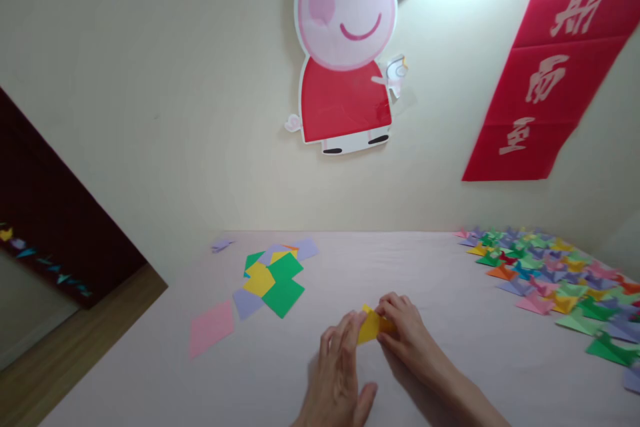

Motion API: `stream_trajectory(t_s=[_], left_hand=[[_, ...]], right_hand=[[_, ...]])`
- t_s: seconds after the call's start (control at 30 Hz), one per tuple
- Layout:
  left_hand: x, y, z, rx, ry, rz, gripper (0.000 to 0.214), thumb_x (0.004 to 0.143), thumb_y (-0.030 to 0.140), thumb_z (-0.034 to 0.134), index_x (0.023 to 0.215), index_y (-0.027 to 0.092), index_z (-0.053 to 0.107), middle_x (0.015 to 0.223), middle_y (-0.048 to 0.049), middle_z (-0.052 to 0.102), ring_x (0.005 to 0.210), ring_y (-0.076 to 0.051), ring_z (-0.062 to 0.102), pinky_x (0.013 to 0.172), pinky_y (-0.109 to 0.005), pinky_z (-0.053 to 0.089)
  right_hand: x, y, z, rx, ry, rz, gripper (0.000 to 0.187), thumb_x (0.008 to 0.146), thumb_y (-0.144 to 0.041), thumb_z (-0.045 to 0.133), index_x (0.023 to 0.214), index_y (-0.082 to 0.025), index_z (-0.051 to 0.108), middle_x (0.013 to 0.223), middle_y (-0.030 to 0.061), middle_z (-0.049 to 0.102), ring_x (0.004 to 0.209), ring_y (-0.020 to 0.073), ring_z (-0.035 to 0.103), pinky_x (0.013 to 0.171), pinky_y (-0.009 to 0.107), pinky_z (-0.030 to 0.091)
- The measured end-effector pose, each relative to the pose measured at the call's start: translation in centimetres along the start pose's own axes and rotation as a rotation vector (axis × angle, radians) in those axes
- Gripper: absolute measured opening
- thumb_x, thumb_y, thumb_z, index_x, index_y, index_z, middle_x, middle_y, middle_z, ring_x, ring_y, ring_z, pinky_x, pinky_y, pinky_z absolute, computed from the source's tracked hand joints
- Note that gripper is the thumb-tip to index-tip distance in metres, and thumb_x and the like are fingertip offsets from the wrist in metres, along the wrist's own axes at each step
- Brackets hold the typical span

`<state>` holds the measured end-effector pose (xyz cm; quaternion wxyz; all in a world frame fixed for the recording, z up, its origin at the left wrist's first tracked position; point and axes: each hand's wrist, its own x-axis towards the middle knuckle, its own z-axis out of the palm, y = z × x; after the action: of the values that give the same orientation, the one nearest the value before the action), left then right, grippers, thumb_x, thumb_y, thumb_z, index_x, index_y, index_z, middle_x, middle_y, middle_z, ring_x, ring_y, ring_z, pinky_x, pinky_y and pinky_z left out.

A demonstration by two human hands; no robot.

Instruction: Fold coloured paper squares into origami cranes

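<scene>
A small yellow sheet of origami paper (369, 325) lies between my two hands near the front of the table, and part of it appears folded over at the right. My right hand (407, 332) pinches that right side between thumb and fingers. Along the paper's left edge rest the fingertips of my left hand (337, 370), its fingers stretched out and its thumb apart. My fingers hide both ends of the paper.
Loose square sheets in green (283, 295), yellow, purple and pink (212, 328) lie to the left. Many folded paper figures (553, 273) stand in rows at the right. Behind the table (200, 387) is a wall with a cartoon pig cutout (345, 97) and a red banner (533, 80).
</scene>
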<state>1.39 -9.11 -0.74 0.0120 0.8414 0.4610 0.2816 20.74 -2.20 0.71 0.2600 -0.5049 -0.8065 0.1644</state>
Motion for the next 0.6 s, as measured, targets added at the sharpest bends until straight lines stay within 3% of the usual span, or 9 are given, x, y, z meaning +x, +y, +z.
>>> stream_trajectory(t_s=[0.13, 0.3, 0.37, 0.47, 0.6], left_hand=[[1.2, -0.4, 0.0, -0.068, -0.024, 0.058, 0.106, 0.067, 0.011, 0.058, 0.151, 0.013, -0.007, 0.152, -0.018, 0.036, 0.142, -0.028, 0.029, 0.109, -0.049, 0.032], [1.9, -1.6, 0.4, -0.014, -0.182, 0.059, 0.103, 0.079, 0.027, 0.064, 0.152, 0.016, -0.008, 0.154, -0.0176, 0.032, 0.141, -0.03, 0.032, 0.11, -0.056, 0.028], [1.8, -1.9, 0.5, 0.018, -0.239, 0.062, 0.096, 0.084, 0.036, 0.063, 0.153, 0.016, 0.0, 0.154, -0.0157, 0.033, 0.14, -0.03, 0.034, 0.112, -0.055, 0.027], [1.6, -1.8, 0.5, 0.054, -0.306, 0.069, 0.078, 0.089, 0.049, 0.057, 0.151, 0.016, 0.023, 0.152, -0.013, 0.038, 0.138, -0.029, 0.038, 0.112, -0.05, 0.03], [1.5, -0.7, 0.2, 0.099, -0.335, -0.018, 0.061, 0.09, 0.051, 0.054, 0.139, 0.015, 0.048, 0.149, -0.0135, 0.044, 0.129, -0.032, 0.046, 0.106, -0.049, 0.038]], right_hand=[[1.0, -0.6, -0.3, -0.033, -0.028, -0.137, 0.022, 0.077, -0.005, 0.057, 0.081, -0.024, 0.067, 0.098, 0.0038, 0.063, 0.092, 0.0217, 0.053, 0.081, 0.035, 0.042], [2.2, 0.2, -1.3, -0.102, 0.017, -0.25, 0.016, 0.08, -0.009, 0.064, 0.071, -0.022, 0.065, 0.096, 0.0032, 0.067, 0.091, 0.0204, 0.054, 0.082, 0.035, 0.041], [2.2, 0.9, -1.6, -0.139, 0.017, -0.292, 0.017, 0.08, -0.007, 0.063, 0.073, -0.022, 0.065, 0.096, 0.0028, 0.069, 0.094, 0.0208, 0.054, 0.083, 0.034, 0.042], [1.3, 1.7, -2.2, -0.214, -0.019, -0.341, 0.02, 0.082, -0.005, 0.059, 0.081, -0.023, 0.067, 0.102, 0.0029, 0.07, 0.102, 0.022, 0.055, 0.087, 0.035, 0.042], [-0.4, 1.7, -3.1, -0.245, -0.117, -0.325, 0.024, 0.084, -0.007, 0.055, 0.09, -0.025, 0.068, 0.101, 0.0038, 0.071, 0.099, 0.0232, 0.058, 0.087, 0.038, 0.045]])
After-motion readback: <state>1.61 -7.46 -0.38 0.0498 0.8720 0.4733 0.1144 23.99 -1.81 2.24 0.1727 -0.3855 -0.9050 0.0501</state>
